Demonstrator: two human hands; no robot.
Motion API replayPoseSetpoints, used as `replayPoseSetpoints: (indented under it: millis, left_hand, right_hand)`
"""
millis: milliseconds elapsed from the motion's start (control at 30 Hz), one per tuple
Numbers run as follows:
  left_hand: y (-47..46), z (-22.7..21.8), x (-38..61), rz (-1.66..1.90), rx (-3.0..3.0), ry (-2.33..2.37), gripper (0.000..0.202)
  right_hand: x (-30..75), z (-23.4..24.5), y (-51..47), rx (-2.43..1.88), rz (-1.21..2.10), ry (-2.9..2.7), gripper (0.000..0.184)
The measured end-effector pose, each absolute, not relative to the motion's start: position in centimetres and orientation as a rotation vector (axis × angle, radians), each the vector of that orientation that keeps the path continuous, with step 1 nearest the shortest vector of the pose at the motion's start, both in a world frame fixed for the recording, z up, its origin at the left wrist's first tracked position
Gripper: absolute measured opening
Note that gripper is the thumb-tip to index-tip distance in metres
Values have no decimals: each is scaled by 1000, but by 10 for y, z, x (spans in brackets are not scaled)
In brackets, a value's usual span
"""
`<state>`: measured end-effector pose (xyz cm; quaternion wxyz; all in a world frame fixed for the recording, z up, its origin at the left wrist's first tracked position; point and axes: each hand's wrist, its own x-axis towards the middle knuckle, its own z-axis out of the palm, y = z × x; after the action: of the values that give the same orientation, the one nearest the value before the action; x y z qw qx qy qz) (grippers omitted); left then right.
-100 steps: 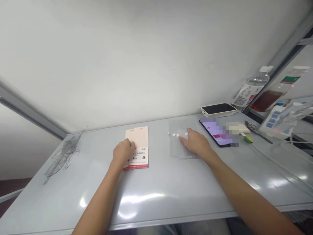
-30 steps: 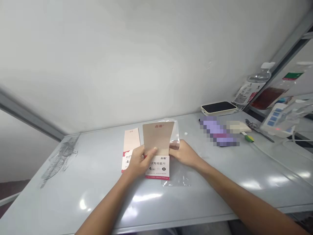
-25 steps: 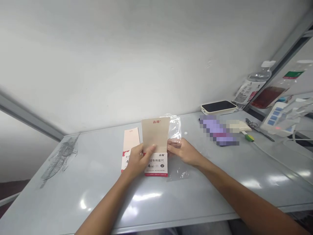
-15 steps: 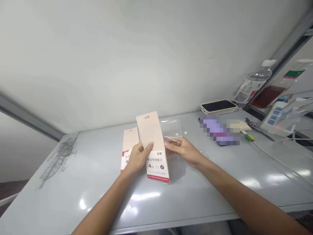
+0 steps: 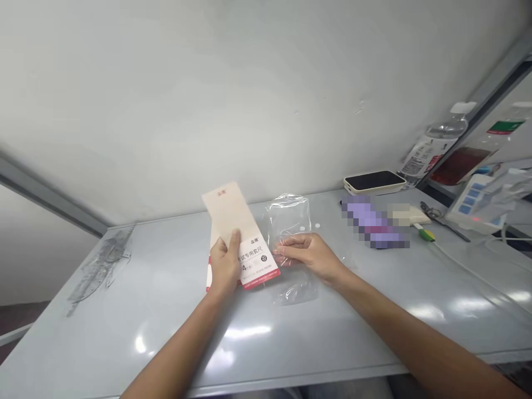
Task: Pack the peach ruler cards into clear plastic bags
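The left hand (image 5: pixel 224 263) is closed around a long cream-and-white card packet (image 5: pixel 253 260) with a red lower edge, printed with a ruler-set label. The packet is tilted, with its top leaning away to the left and the thumb pressed across its face. A second packet (image 5: pixel 208 280) lies on the tabletop beneath the left hand, mostly hidden by it.

The right hand (image 5: pixel 310 257) lies palm-down and half open, its fingers stretched toward the packet and resting on a crinkled clear plastic bag (image 5: pixel 288 221). I cannot tell whether they grip the film.

A small white disc (image 5: pixel 318 226) sits just beside the bag. Toward the tabletop's far right edge are a pixelated phone (image 5: pixel 374 224), a cream power bank (image 5: pixel 374 182), a plastic water bottle (image 5: pixel 432 149) and a power strip (image 5: pixel 474 202).
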<state>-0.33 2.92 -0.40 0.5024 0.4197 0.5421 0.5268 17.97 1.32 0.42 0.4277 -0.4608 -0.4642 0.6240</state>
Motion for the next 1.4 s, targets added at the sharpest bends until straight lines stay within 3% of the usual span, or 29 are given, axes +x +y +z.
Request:
replayPoseSetpoints:
  millis: [567, 1400]
  left_hand:
    - [30, 2, -3, 1556, 1097, 1610, 39]
    - [16, -7, 11, 1460, 1222, 1568, 34]
  right_hand:
    - [164, -2, 5, -1123, 1574, -1028, 28]
    - [156, -4, 1, -1021, 1469, -1085, 30]
